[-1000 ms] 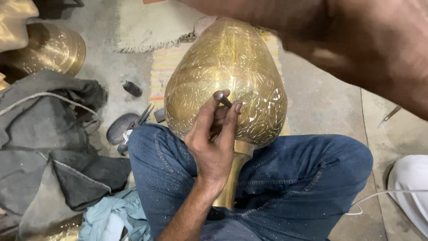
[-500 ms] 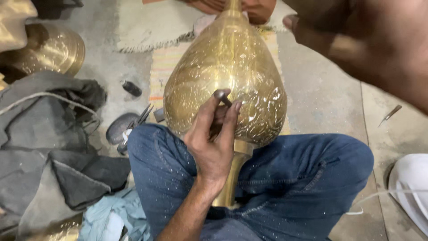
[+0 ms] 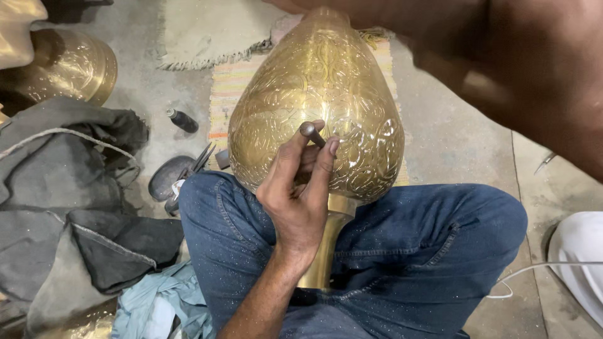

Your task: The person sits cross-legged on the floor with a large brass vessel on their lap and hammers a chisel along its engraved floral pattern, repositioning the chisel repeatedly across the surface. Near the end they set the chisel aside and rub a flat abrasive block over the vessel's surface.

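Engraving underway: left hand point(image 3: 298, 201) fingers pinch punch point(image 3: 312, 133) against brass vase point(image 3: 314, 81); right hand point(image 3: 534, 81) blurred overhead, grip unclear. Next calls for a square strike.

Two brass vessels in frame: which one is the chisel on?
The big engraved brass vase across the lap; the left hand holds the chisel on it. The other sits far left.

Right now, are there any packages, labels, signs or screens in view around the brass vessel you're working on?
None in view: only the engraved brass vessel with the left hand holding a metal punch against it, grey cloths and loose tools on the floor.
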Demonstrator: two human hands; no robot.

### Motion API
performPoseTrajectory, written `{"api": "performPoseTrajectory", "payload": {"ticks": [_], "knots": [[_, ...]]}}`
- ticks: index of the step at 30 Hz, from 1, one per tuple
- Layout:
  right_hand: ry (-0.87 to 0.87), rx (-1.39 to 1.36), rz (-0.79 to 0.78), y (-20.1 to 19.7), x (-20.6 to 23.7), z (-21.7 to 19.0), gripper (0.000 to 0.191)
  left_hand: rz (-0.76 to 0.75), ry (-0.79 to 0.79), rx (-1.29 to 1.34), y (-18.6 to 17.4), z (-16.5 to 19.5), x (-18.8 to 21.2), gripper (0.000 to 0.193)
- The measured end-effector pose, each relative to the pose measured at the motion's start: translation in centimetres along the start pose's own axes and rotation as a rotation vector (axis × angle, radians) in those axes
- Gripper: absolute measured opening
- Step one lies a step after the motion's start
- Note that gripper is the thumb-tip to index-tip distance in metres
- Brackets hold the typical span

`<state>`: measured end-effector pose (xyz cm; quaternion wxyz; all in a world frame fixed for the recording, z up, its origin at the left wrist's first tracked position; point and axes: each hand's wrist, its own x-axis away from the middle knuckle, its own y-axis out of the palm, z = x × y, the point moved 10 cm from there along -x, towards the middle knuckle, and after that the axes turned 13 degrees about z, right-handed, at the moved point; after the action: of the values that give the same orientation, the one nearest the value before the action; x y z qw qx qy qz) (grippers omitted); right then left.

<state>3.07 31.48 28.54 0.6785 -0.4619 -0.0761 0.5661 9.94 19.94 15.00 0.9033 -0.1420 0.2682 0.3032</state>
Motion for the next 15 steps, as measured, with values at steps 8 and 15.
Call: {"api": "performPoseTrajectory", "payload": {"ticks": [8,15], "knots": [[0.062,-0.053,-0.043,2.3,3.8,1.6,0.003,-0.016,-0.021,-0.002,0.3,0.2,-0.1,0.031],[0.198,-0.347,0.111,-0.5,2.0,1.2,0.013,-0.026,-0.049,-0.028,0.0,0.6,0.0,0.026]]}}
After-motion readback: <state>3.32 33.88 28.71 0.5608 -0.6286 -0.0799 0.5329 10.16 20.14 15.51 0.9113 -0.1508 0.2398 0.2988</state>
